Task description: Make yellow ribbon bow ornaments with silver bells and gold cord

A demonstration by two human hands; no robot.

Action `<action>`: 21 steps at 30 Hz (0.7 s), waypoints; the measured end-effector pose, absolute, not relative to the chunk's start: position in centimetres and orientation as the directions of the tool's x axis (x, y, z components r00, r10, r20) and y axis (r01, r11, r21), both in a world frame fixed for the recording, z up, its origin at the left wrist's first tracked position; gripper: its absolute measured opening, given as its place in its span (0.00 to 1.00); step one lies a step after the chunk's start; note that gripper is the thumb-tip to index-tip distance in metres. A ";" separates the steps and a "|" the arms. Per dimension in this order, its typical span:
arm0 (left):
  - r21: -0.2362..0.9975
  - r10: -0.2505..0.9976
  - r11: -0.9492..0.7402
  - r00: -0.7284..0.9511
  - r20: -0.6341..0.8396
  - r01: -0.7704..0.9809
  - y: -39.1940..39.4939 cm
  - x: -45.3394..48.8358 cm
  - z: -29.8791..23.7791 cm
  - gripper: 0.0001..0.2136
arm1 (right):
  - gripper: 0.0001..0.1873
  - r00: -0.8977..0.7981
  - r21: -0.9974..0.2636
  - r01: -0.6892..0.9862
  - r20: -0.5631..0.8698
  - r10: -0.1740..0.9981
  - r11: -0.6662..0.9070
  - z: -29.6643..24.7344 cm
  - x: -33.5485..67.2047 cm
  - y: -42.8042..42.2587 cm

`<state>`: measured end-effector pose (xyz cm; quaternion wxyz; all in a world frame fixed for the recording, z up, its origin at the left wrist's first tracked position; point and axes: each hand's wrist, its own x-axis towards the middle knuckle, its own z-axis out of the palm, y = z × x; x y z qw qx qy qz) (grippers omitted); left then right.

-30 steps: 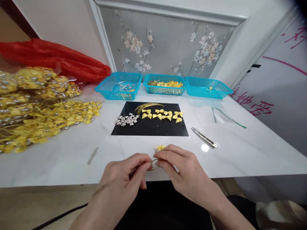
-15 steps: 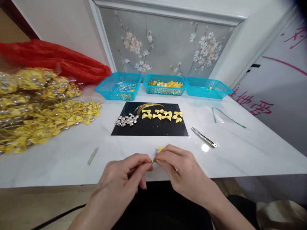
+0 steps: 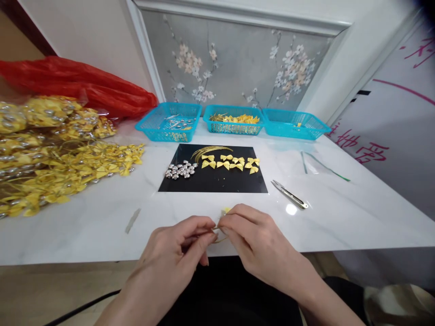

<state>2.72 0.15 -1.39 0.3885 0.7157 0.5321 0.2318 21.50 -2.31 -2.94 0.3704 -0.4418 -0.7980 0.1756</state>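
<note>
Close to the table's front edge, my left hand (image 3: 181, 246) and my right hand (image 3: 260, 237) meet fingertip to fingertip. Both pinch a thin gold cord (image 3: 220, 240), whose loose part curves just below the fingers. A yellow bow piece (image 3: 225, 211) shows behind my right fingers, mostly hidden by them. Beyond the hands lies a black mat (image 3: 190, 185). On it rest a cluster of silver beads (image 3: 181, 170), several yellow ribbon bows (image 3: 223, 165) in rows, and a bundle of gold cords (image 3: 207, 150).
Thread snips (image 3: 289, 194) lie right of the mat. Blue baskets (image 3: 167, 136) line the back, several parts inside. Bagged and loose yellow bow strings (image 3: 84, 170) pile up at left beside a red plastic bag (image 3: 78, 83). A clear strip (image 3: 132, 220) and green ties (image 3: 326, 165) lie on the table.
My fingertips have shifted slightly on the cord, and the yellow bow piece is more covered by my right hand. Objects on the table stay where they were.
</note>
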 end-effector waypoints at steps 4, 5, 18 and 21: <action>0.830 0.957 -0.111 0.283 -0.058 0.547 0.2 2.9 -1.6 0.13 | 0.13 -0.326 -0.605 0.568 0.457 0.828 0.558 -3.1 21.6 -2.2; 0.813 0.958 -0.145 0.287 -0.028 0.564 0.3 2.9 -1.6 0.12 | 0.13 -0.325 -0.605 0.572 0.452 0.830 0.554 -3.1 21.6 -2.1; 0.771 0.908 -0.226 0.415 -0.054 0.595 1.6 3.3 -0.7 0.11 | 0.13 -0.293 -0.635 0.566 0.441 0.848 0.526 -3.3 22.2 -1.9; 0.773 0.911 -0.226 0.410 -0.047 0.593 2.0 3.4 -1.0 0.10 | 0.10 -0.155 -0.719 0.537 0.429 0.890 0.440 -3.5 23.0 -1.3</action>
